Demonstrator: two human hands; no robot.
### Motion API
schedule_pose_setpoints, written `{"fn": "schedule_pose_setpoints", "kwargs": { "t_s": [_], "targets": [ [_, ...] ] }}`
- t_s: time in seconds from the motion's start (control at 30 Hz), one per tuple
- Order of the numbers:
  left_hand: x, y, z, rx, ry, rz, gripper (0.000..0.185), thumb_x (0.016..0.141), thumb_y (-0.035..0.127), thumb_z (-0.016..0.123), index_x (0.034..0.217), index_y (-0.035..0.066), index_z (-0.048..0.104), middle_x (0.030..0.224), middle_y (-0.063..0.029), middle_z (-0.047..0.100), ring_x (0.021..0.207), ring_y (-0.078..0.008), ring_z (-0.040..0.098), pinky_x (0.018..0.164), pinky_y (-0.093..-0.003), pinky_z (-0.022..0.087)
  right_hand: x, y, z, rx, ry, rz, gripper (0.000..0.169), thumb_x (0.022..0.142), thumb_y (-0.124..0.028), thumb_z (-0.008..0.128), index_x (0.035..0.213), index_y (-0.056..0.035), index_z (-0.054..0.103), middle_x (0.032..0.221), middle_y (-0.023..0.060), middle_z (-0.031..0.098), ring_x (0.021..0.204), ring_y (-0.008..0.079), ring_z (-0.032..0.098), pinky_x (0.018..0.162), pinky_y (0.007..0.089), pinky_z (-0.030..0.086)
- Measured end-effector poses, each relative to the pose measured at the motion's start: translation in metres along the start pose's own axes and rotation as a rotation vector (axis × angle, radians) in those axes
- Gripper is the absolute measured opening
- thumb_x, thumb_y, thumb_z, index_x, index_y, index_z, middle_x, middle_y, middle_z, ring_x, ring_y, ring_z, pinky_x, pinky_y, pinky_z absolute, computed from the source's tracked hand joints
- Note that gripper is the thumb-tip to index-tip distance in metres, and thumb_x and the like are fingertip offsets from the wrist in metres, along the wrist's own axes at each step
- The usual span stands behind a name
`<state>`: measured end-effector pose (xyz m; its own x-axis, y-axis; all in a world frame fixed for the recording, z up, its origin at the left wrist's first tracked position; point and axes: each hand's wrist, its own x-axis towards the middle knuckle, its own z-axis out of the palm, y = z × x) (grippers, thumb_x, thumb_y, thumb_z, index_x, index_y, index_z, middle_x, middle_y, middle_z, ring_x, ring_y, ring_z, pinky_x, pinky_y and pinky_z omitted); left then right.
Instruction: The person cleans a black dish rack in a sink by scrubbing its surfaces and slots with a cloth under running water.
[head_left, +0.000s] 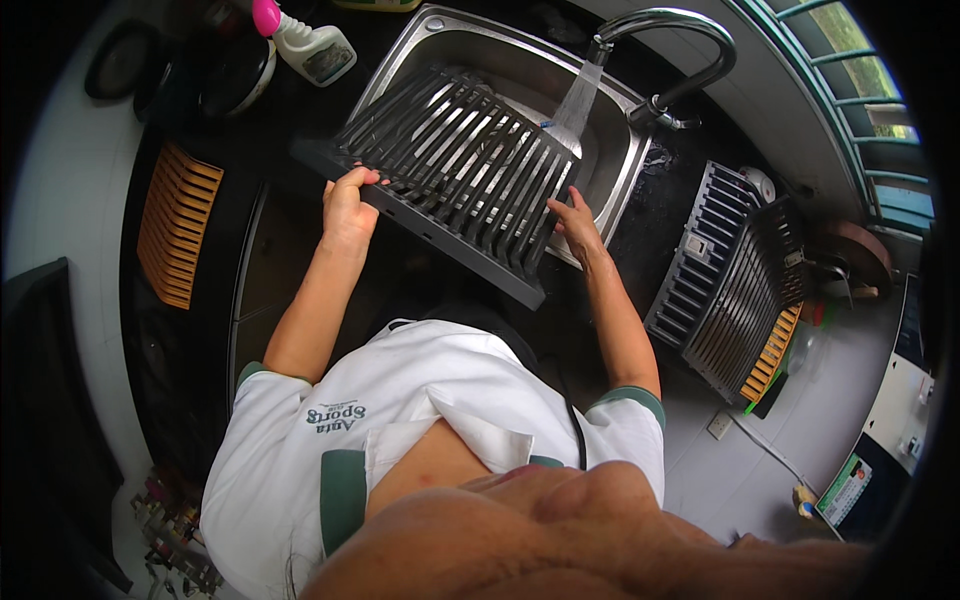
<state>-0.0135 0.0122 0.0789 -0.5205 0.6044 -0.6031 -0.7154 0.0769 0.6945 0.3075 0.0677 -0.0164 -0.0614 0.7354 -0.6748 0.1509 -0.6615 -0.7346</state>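
A dark grey slatted rack panel (457, 225) lies tilted across the near side of a stainless steel sink (622, 180), partly over the basin. My left hand (351, 201) grips the solid near edge of the panel, thumb on top and fingertips curled over the rim. At the panel's right end, my right hand (579, 223) holds the outermost slat, with its index finger extended and some fingertips hidden beneath. Water (576, 101) runs from a chrome faucet (712, 45) into the basin beside the panel's far right corner.
A spray bottle (319, 54) with a pink head stands left of the sink. An orange slatted rack (180, 225) lies on the left counter. To the right are more dark slatted racks (739, 292) and another orange piece (772, 356). A barred window (855, 97) is behind the faucet.
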Motion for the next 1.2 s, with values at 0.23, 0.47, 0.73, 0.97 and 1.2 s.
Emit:
{"fn": "schedule_pose_setpoints", "kwargs": {
  "t_s": [0.23,0.47,0.73,0.97,1.2],
  "targets": [
    [-0.006,-0.037,-0.001,-0.041,0.092,-0.06,0.026,0.064,-0.012,0.055,0.083,0.001,0.044,0.082,-0.0099,0.053,0.071,-0.0211,0.055,0.068,-0.0371,0.051,0.021,-0.003,-0.024,-0.213,-0.082,-0.009,0.078,0.071,-0.012,0.065,0.136,-0.0013,0.022,0.099,0.0109,0.056,0.065,0.0131,0.048,0.052,0.025,0.035],
    [-0.031,-0.057,0.031,-0.04,0.102,-0.208,0.027,0.069,-0.005,0.059,0.09,-0.001,0.043,0.087,-0.0122,0.052,0.079,-0.0238,0.055,0.077,-0.0483,0.046,0.007,-0.102,-0.044,-0.207,0.117,-0.659,0.06,0.077,-0.023,0.066,0.125,0.0036,0.04,0.074,-0.0008,0.049,0.068,0.0063,0.045,0.061,0.0194,0.039],
    [0.003,-0.064,0.062,0.176,0.149,-0.238,0.017,0.075,0.011,0.06,0.088,0.002,0.054,0.089,-0.0116,0.053,0.086,-0.0253,0.054,0.079,-0.0559,0.044,0.007,-0.234,-0.021,-0.538,0.152,-0.93,0.05,0.072,-0.038,0.068,0.106,-0.0034,0.059,0.059,0.0025,0.053,0.056,0.0098,0.048,0.056,0.0245,0.04],
    [0.016,-0.054,0.046,0.264,0.024,-0.235,0.029,0.079,0.03,0.064,0.096,0.01,0.052,0.095,-0.0041,0.051,0.091,-0.0202,0.048,0.084,-0.0517,0.039,0.019,-0.249,-0.011,-0.778,0.146,-0.902,0.041,0.07,-0.043,0.067,0.085,-0.0046,0.066,0.07,0.0105,0.063,0.068,0.0225,0.061,0.065,0.0322,0.045],
    [-0.018,-0.066,0.043,0.312,-0.231,-0.413,0.037,0.079,0.044,0.06,0.09,0.01,0.05,0.089,-0.0046,0.048,0.082,-0.0221,0.052,0.073,-0.0412,0.045,0.033,-0.246,0.008,-0.793,0.419,-1.056,0.043,0.075,-0.044,0.061,0.08,-0.0015,0.06,0.074,0.0162,0.063,0.076,0.035,0.06,0.07,0.0398,0.046]
  ]
}}
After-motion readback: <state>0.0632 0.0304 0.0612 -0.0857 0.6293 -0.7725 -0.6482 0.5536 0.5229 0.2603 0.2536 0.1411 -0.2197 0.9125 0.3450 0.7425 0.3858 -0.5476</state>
